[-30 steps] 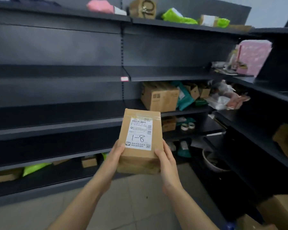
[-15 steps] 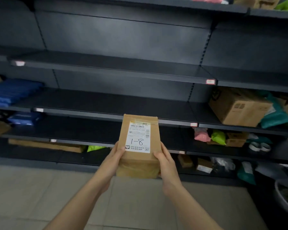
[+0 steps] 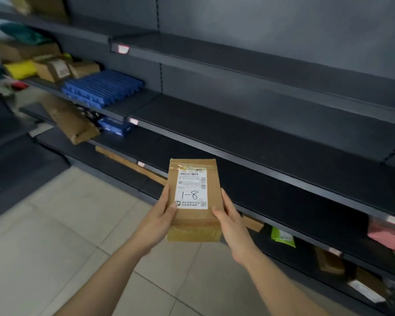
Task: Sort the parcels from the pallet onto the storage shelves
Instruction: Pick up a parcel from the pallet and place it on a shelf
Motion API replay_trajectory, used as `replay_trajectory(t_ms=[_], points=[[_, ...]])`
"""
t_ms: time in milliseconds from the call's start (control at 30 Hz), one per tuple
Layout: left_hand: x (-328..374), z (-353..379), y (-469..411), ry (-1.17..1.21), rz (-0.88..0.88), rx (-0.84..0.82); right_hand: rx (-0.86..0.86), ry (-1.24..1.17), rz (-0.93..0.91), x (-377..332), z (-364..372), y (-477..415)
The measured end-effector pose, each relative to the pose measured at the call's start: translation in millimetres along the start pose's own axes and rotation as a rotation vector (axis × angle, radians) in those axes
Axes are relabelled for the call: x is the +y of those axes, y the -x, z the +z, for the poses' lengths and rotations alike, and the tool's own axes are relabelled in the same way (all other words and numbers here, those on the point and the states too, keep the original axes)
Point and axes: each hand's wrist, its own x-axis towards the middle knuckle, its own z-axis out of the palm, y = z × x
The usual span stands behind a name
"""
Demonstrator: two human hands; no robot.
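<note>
left hand (image 3: 156,221) & right hand (image 3: 232,221) grip brown parcel (image 3: 193,221) marked 1-8 by its sides, fingers curled round, before dark shelves (image 3: 260,142).

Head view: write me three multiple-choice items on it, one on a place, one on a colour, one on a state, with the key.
1. The blue slatted panels lie: A on the floor; B on a shelf; C on a pallet.
2. The bag beside the boxes at far left is: A yellow; B white; C black.
3. The parcel marked 1-8 is: A lying on a shelf; B on the floor; C held in both hands.
Key: 1 B, they rest on the shelf board; 2 A, it is bright yellow; 3 C, left hand and right hand grip its sides.
</note>
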Motion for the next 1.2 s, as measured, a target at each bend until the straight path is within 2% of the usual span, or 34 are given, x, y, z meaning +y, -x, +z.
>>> replay_trajectory(t_ms=[200, 400, 567, 700, 1200], points=[[-30.5, -59.5, -73.9, -0.012, -0.122, -0.014, -0.100, 0.173, -0.013, -4.2, 48.0, -80.3], [-73.2, -130.8, -166.6, 0.023, -0.210, -0.156, -0.210, 0.373, -0.026, 11.5, 107.9, -166.0], [-104.0, -184.4, -247.3, 0.025, -0.274, -0.272, -0.155, 0.513, -0.004, 28.3, 151.1, -246.5], [-123.9, -208.6, -316.2, 0.003, -0.276, -0.295, -0.100, 0.489, -0.044, 45.6, 172.7, -310.6], [-202.0, -216.0, -595.5, -0.038, -0.136, -0.332, 0.043, 0.496, -0.078, 115.5, 198.5, -574.6]])
